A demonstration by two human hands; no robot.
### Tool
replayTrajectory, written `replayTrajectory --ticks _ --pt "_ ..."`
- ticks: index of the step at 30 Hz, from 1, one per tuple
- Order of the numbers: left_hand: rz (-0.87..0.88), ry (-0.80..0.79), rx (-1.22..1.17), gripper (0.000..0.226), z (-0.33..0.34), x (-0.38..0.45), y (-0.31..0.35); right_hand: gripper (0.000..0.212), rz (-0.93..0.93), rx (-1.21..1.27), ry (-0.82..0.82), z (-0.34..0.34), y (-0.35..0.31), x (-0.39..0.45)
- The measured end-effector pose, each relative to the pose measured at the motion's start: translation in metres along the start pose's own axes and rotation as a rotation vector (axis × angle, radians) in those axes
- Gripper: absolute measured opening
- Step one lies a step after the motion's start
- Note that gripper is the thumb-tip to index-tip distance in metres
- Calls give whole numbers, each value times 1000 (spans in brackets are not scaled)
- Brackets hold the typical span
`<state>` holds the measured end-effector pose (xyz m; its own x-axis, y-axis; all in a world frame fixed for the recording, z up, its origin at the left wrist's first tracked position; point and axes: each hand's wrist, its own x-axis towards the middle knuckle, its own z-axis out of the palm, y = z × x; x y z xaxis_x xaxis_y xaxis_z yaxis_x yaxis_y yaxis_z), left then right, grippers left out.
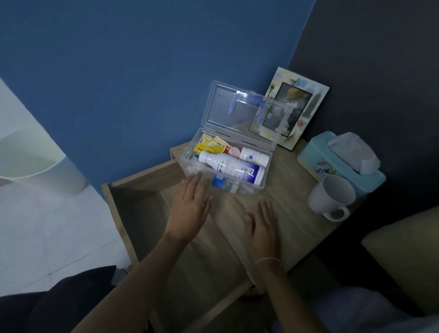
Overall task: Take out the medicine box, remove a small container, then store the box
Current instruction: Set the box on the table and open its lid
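Note:
The clear plastic medicine box (268, 165) stands on the wooden bedside table with its lid (223, 104) swung up against the wall. Inside lie a large white bottle (228, 166), a small white container (253, 156), a yellow packet (210, 146) and a small blue-capped bottle (224, 182). My left hand (189, 210) hovers flat just in front of the box's near left corner, fingertips almost touching it. My right hand (262, 225) rests flat on the table top, a short way in front of the box. Neither hand holds anything.
The open drawer (137, 208) juts out below my left arm. A picture frame (297, 104) leans in the corner behind the box. A teal tissue box (338, 160) and a white mug (332, 197) stand at the table's right. A white bin (37, 165) sits on the floor left.

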<state>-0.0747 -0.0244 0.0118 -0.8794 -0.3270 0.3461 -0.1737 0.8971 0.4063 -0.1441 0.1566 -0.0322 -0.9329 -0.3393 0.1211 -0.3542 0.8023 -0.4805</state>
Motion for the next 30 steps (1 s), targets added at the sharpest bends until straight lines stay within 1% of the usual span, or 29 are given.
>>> replayTrajectory --ticks 2,3,5,6,7,9,14,17,20,26,30 --pt "16 11 -8 44 -3 1 3 48 -42 -127 -63 3 -2 2" --pt "26 25 -13 41 -4 5 5 46 -83 -163 -70 2 -3 2" --pt "42 52 -16 37 -9 19 12 40 -205 -161 -52 3 -1 -2" --pt "47 50 -15 36 -12 28 15 36 -261 -122 -32 4 0 -7" --pt "55 44 -20 35 -15 38 17 34 -284 -68 -50 3 0 -11" --pt "76 12 -43 35 -18 59 19 35 -276 -26 -62 1 -2 -13" --pt "118 -83 -70 32 -18 114 19 35 -301 -14 7 7 0 -10" --pt "100 -226 -64 28 -8 145 19 40 -288 -51 19 8 2 -9" --pt "40 -369 -73 24 4 169 26 38 -296 -64 -4 8 3 -8" --pt "-92 -436 94 28 27 192 38 38 -289 -76 -23 3 0 -9" --pt "-124 -418 112 27 30 198 38 37 -272 -81 -28 4 1 -8"
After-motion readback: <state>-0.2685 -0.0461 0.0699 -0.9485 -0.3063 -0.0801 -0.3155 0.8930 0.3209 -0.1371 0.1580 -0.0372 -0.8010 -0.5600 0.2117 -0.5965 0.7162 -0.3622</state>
